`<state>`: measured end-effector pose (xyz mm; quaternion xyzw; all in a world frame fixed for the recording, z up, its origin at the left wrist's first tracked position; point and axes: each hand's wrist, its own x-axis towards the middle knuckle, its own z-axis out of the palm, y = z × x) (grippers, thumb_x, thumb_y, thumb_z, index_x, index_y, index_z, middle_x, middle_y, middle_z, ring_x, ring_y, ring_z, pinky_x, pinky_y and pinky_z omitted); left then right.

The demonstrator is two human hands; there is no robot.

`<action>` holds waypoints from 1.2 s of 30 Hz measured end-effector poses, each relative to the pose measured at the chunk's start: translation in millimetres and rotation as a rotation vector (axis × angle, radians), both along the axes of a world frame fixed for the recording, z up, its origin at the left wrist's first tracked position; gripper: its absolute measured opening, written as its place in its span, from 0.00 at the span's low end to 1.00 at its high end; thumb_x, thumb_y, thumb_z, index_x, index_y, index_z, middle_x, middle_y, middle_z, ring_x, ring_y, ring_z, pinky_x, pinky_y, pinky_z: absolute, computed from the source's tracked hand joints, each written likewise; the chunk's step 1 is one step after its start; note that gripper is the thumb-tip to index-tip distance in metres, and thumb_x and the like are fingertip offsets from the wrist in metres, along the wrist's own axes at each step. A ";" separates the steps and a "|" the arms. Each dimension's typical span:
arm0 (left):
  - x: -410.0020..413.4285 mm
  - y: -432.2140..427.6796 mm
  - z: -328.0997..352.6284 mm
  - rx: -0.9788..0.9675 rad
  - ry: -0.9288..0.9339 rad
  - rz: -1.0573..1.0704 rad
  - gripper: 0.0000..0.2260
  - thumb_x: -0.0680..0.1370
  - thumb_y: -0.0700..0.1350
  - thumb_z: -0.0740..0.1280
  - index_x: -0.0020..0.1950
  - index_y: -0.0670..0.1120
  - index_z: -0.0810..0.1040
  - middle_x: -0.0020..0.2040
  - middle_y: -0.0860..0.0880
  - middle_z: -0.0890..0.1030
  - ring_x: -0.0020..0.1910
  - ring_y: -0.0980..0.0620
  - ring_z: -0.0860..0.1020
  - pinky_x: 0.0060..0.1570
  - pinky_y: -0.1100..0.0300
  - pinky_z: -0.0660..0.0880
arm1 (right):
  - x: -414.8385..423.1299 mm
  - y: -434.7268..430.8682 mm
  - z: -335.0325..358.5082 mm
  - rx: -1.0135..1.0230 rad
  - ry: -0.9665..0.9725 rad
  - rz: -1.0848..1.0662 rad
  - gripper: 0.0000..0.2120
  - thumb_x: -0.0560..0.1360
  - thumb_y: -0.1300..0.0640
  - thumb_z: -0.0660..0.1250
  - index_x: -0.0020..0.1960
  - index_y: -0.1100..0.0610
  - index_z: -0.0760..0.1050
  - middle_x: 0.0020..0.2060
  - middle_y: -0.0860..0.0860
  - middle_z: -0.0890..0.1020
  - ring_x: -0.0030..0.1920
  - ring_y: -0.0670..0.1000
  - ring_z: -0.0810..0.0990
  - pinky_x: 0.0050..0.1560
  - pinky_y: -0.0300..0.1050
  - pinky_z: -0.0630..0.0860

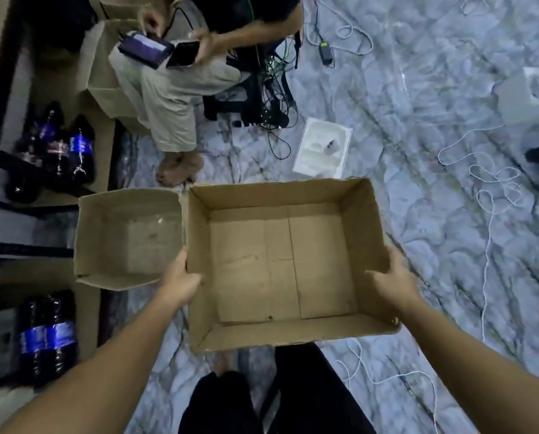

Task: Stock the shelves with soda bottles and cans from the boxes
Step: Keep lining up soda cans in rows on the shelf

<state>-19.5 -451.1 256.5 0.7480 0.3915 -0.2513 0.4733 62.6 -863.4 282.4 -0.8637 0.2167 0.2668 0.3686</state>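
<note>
A large open cardboard box (pixel 280 335) is in the middle of the view with nothing inside it. My left hand (pixel 180 280) grips its left wall, thumb over the rim. My right hand (pixel 393 277) grips its right wall the same way. A smaller cardboard box (pixel 102 245), also holding nothing, sits on the floor to its left. Dark soda bottles with blue labels (pixel 80 148) stand on the shelf unit at the upper left, and two more soda bottles (pixel 47 336) stand on the shelf at the lower left.
A person (pixel 168 86) sits at the top holding a phone and a tablet, with another box beside them. A tangle of cables (pixel 271 89), white cords (pixel 487 195) and a white tray (pixel 323 148) lie on the marbled floor. My legs (pixel 262 399) are below the box.
</note>
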 end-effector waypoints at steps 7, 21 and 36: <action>38.1 21.9 -126.8 -0.038 0.035 0.045 0.37 0.75 0.35 0.69 0.80 0.56 0.61 0.70 0.50 0.77 0.63 0.49 0.78 0.63 0.46 0.78 | 44.0 10.8 -137.0 0.065 0.126 -0.022 0.28 0.70 0.55 0.70 0.62 0.31 0.67 0.55 0.40 0.82 0.52 0.51 0.83 0.57 0.57 0.79; 66.8 70.2 -311.4 0.110 0.006 -0.009 0.44 0.75 0.33 0.68 0.83 0.58 0.51 0.75 0.51 0.70 0.67 0.49 0.74 0.60 0.54 0.74 | 71.6 71.2 -331.8 0.154 0.187 -0.060 0.32 0.74 0.59 0.71 0.73 0.41 0.65 0.61 0.41 0.79 0.57 0.52 0.82 0.58 0.58 0.81; 26.8 57.6 -336.4 0.346 0.000 -0.426 0.38 0.81 0.38 0.63 0.84 0.44 0.42 0.84 0.44 0.44 0.82 0.43 0.39 0.77 0.46 0.58 | 84.8 121.7 -356.9 -0.107 0.237 0.353 0.45 0.81 0.54 0.67 0.83 0.49 0.37 0.83 0.53 0.49 0.80 0.57 0.57 0.78 0.52 0.59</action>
